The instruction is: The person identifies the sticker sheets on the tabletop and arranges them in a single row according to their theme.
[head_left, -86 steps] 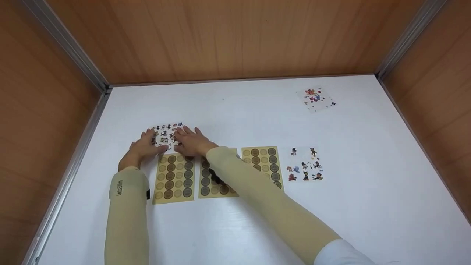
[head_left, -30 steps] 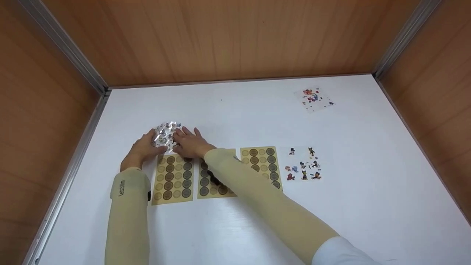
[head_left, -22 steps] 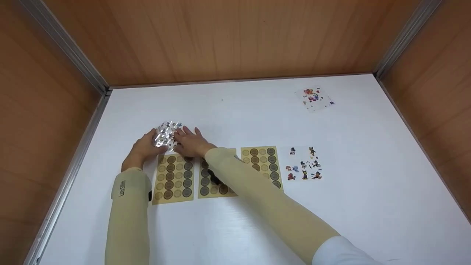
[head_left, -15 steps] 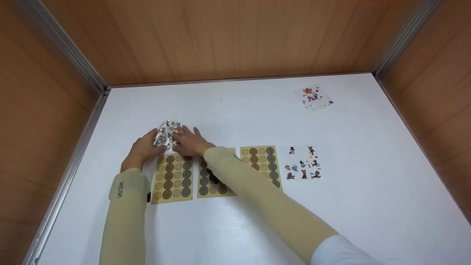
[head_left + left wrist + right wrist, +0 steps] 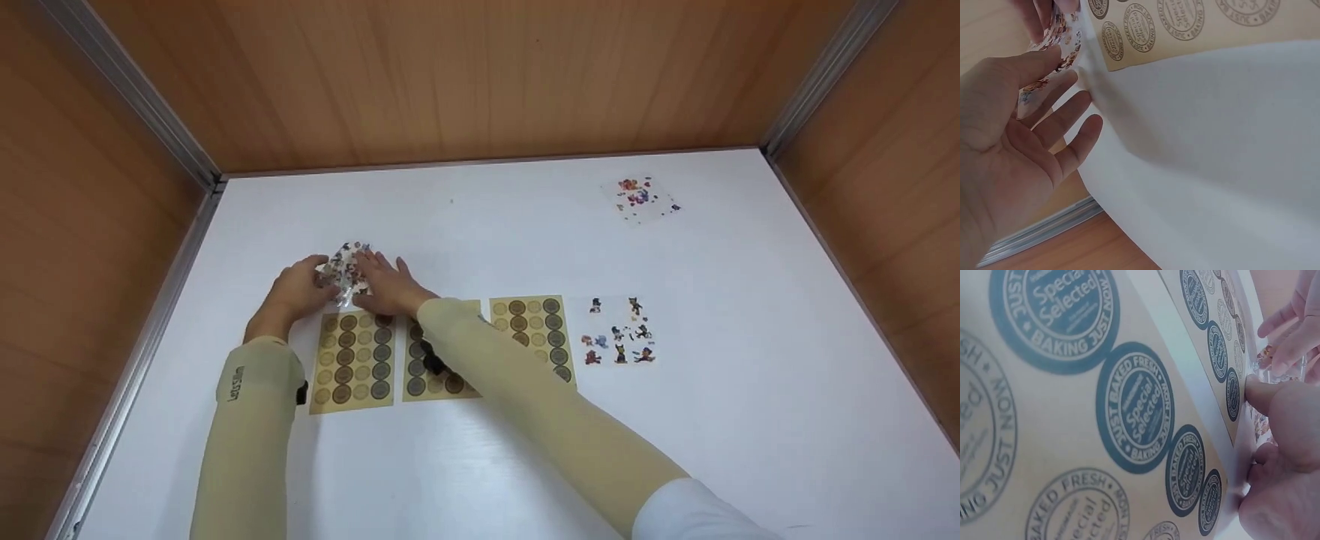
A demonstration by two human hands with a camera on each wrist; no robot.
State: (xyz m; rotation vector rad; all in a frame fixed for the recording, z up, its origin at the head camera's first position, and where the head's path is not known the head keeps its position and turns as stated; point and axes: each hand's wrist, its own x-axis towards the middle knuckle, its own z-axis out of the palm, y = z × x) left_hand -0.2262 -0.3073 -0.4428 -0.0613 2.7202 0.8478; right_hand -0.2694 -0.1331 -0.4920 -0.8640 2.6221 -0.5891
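Observation:
A clear sticker sheet with small cartoon figures (image 5: 345,264) lies at the left of the table, its left part bent up and shining. My left hand (image 5: 298,289) pinches that raised edge between thumb and fingers; in the left wrist view the thumb (image 5: 1039,64) lies over the printed sheet, with the other fingers loosely bent. With fingers spread, my right hand (image 5: 391,286) presses on the sheet's right part and hides some of it. In the right wrist view its thumb (image 5: 1264,395) is close to the brown sheet's edge.
Three brown sheets of round stickers lie in a row: left (image 5: 352,360), middle (image 5: 416,367), partly under my right arm, and right (image 5: 536,330). Another clear sticker sheet (image 5: 621,331) lies beside them, one more (image 5: 641,199) at the far right. Wooden panels (image 5: 480,82) enclose the table.
The clear sheet lay flat at first; its left edge has since been lifted and curled toward the right. My left hand has moved slightly up and right, while my right hand has stayed in place.

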